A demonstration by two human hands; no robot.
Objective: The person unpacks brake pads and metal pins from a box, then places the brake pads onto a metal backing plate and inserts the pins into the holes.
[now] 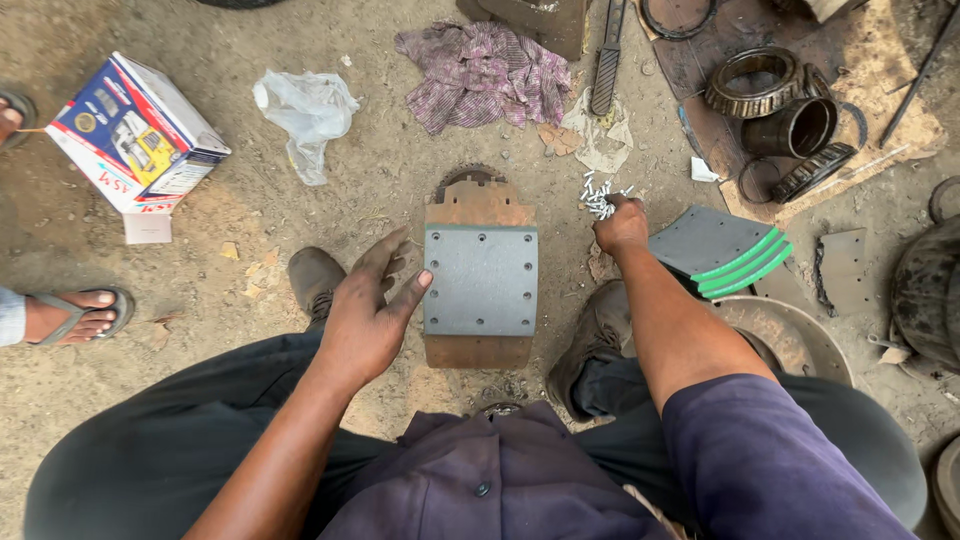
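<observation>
A rusty brake shoe [479,205] lies on the dirt ground between my feet, with a grey drilled lining pad [480,280] laid on top of it. My left hand [367,310] is open, its fingertips touching the pad's left edge. To the right, my right hand [622,224] reaches into a small pile of silvery rivets [600,193] and its fingers are closed at the pile; whether it grips any rivets is hidden.
A stack of grey linings with green edges [728,252] lies right of my right hand. Bearing rings and a sleeve [785,115] sit far right. A printed cardboard box [137,133], plastic bag [305,112], purple rag [485,75] and a file [606,62] lie behind. Another person's sandalled foot [75,314] is at left.
</observation>
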